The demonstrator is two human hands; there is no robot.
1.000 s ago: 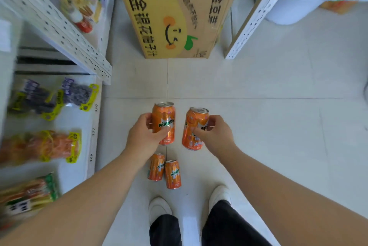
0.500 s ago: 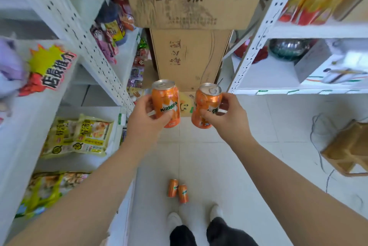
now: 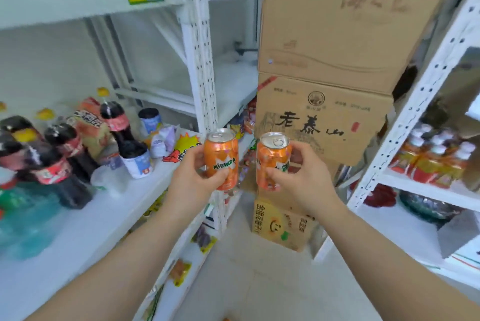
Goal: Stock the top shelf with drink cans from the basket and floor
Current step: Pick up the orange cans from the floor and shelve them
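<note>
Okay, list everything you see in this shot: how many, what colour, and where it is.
left can: one, orange, in the left hand
right can: one, orange, in the right hand
cola bottles: several, dark with red labels, left shelf
cups: two, white and blue, beside the cola bottles
boxes: three, brown, lowest one yellow, stacked at the aisle's end
small bottles: several, orange-red with white caps, right shelf
snack packets: several, mixed colours, lower left shelves
shelves: two racks, white, either side
left hand: grips the left can
right hand: grips the right can
</note>
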